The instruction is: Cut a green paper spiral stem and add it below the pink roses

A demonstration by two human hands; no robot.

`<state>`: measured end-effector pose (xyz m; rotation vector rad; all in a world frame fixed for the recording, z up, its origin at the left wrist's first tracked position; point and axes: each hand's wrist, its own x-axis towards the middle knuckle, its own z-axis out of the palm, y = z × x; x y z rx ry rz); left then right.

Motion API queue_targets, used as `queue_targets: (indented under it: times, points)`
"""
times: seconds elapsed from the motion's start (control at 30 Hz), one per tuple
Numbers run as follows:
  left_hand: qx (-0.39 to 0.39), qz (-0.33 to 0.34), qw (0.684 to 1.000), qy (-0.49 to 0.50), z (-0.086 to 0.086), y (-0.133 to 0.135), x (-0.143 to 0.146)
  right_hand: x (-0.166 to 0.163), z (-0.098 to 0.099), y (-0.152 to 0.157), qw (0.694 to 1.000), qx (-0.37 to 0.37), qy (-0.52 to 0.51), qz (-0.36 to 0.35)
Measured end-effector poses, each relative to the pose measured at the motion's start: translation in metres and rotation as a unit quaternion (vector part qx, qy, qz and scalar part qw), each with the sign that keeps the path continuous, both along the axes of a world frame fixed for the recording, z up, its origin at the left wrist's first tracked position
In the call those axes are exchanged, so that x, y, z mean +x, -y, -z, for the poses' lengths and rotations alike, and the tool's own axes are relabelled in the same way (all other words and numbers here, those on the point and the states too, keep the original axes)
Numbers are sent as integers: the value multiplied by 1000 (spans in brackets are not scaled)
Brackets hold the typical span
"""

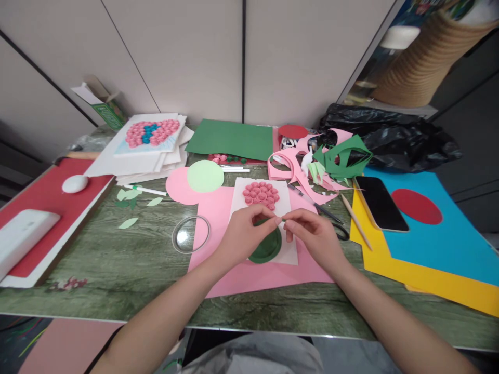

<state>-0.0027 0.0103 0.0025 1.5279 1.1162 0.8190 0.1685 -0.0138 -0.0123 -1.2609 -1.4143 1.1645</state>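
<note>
My left hand (245, 231) and my right hand (312, 234) meet above a white card (286, 200), fingertips pinched together on something small that I cannot make out. The card lies on a pink sheet (218, 208) and carries a cluster of pink paper rolls (261, 195). A dark green paper disc (268, 249) lies on the card, partly hidden under my left hand. Scissors (331, 218) lie just right of my right hand, partly hidden behind it.
A clear tape ring (191, 234) and a pale green circle (205, 176) lie to the left. A phone (380, 202), wooden stick (356, 221), blue (448, 239) and yellow sheets (440, 285) sit right. Paper scraps (335, 156), green sheet (232, 139), white cards (148, 145), mouse (75, 183) surround.
</note>
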Motion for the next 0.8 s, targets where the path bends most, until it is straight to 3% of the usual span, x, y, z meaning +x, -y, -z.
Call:
queue_targets:
  times: [0.8]
  points:
    - [2, 3, 1000, 2, 2, 0, 0, -1, -2, 1, 1000, -11, 13, 9]
